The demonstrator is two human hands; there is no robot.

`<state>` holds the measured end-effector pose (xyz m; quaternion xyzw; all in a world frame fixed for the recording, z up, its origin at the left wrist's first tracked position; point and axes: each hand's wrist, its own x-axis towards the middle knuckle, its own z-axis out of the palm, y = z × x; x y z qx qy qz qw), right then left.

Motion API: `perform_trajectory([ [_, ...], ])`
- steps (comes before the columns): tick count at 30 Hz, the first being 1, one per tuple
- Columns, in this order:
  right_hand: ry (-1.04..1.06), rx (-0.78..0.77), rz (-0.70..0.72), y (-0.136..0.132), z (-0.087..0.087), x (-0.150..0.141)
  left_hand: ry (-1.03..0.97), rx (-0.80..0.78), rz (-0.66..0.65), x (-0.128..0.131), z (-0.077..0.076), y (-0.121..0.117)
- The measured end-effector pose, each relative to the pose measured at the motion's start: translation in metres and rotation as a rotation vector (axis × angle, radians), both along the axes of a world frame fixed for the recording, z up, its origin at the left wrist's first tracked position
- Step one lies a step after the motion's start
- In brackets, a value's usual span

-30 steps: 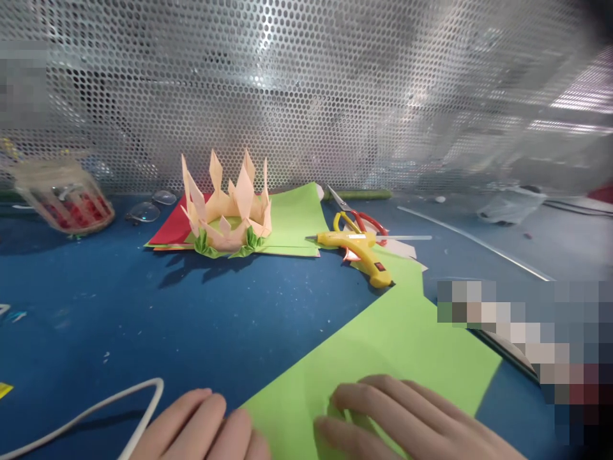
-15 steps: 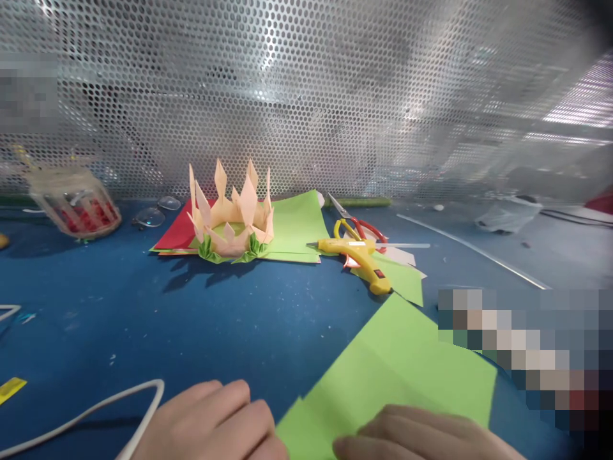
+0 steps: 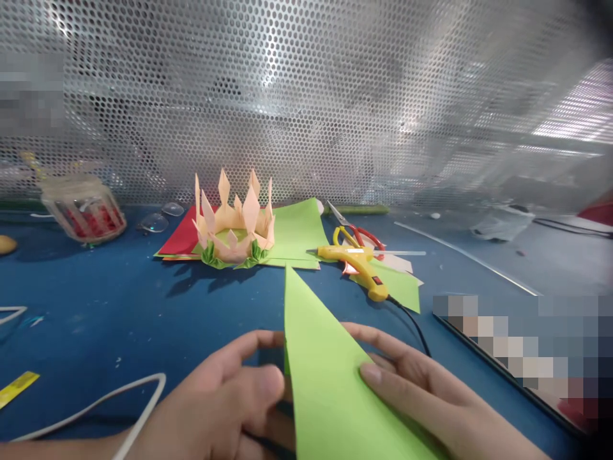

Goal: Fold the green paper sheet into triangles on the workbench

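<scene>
- Fingers (image 3: pixel 383 374) of the right hand (image 3: pixel 431 396) are lying flat along the near right edge of the green paper (image 3: pixel 320 370), thumb pressing on top.
- Left hand (image 3: pixel 225 402) is pinching the sheet's left edge, fingers curled narrow around it.
- Paper is rising between both hands, its long axis pointing far, tip toward the paper crown (image 3: pixel 234 223).
- Yellow glue gun (image 3: pixel 357 265) and scissors (image 3: pixel 354 231) are lying far right on the blue table (image 3: pixel 119 306).
</scene>
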<state>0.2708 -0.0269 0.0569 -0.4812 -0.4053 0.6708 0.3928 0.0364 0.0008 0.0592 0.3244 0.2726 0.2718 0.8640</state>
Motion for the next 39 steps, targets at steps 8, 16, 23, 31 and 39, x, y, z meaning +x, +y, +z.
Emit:
perform_trajectory([
  [8,-0.105,0.309,0.144,0.005,-0.026,-0.010,0.242,0.199,0.030,0.001,-0.015,0.010],
  [16,-0.784,0.964,0.116,0.012,-0.012,-0.002,0.542,0.602,0.181,0.001,-0.004,0.015],
  [23,-0.893,1.169,0.206,0.008,-0.016,0.002,0.613,0.668,0.202,-0.007,-0.006,0.017],
  [31,-0.846,1.095,0.260,0.005,-0.011,0.001,0.621,0.645,-0.011,-0.005,-0.009,0.014],
  [39,-0.566,0.702,0.149,0.006,-0.013,-0.009,0.622,0.689,0.071,-0.003,-0.008,0.015],
])
